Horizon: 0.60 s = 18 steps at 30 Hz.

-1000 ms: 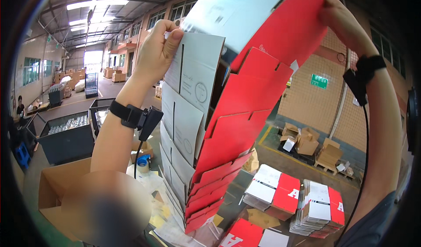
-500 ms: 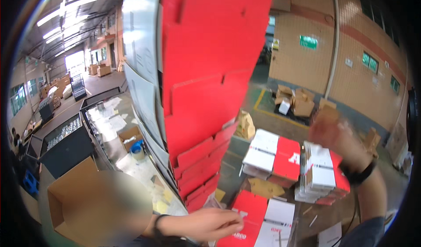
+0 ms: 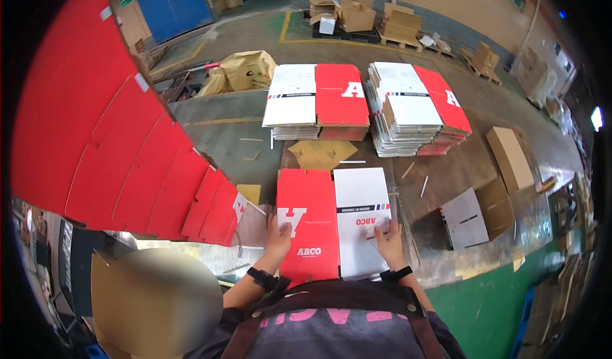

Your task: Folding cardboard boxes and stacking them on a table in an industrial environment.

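A flattened red and white carton lies on the table right in front of me, its red half on the left and its white half on the right. My left hand grips its left edge, with the thumb side over the red face. At the opposite edge my right hand holds the white half, thumb on top and the other fingers partly hidden along the side. Beyond it stand two neat piles of the same flat cartons, one pile straight ahead and another to its right.
A tall stack of red flat cartons rises on the left. An open carton sits at the right, and a brown box at lower left. Paper scraps and strips litter the table. A yellow sack stands behind.
My view has swung right and downward. My right hand, raised and blurred before, is now down at the carton's right edge; my left hand has come to its left edge.
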Motion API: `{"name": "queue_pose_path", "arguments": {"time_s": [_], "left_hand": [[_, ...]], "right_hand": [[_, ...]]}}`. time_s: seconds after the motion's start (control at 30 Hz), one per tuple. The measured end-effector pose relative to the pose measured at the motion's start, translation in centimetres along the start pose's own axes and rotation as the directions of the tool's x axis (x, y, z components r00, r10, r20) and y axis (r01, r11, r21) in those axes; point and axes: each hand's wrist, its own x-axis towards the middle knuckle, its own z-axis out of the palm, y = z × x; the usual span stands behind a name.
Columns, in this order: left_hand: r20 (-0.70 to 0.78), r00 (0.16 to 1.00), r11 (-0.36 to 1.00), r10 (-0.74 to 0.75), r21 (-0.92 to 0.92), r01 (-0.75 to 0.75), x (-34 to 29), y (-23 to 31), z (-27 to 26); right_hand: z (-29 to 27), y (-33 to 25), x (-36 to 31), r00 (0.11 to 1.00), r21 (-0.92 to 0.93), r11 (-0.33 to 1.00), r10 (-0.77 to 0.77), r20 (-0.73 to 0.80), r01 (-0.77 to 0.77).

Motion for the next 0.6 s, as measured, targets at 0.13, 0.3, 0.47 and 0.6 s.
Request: {"name": "queue_pose_path", "arguments": {"time_s": [0.13,0.3,0.47,0.6], "left_hand": [[0.288,0.936,0.695,-0.202,-0.631,0.345,-1.9,8.5,-2.9],[0.385,0.915,0.33,0.122,-0.885,0.328,-2.2,12.2,-9.2],[0.612,0.761,0.516,0.214,-0.732,0.444,4.4,14.2,-10.8],[0.515,0.688,0.441,0.511,-0.845,0.304,6.3,22.0,-7.7]], "right_hand": [[-4.5,-4.4,1.0,0.965,0.418,0.872,0.203,0.168,-0.256],[-11.9,-12.8,7.4,0.877,0.225,0.874,-0.345,-0.336,0.43],[-14.5,-20.0,12.5,0.648,-0.145,0.658,-0.753,-0.111,0.739],[-12.0,-19.7,14.3,0.664,0.094,0.662,-0.747,0.005,0.744]]}}
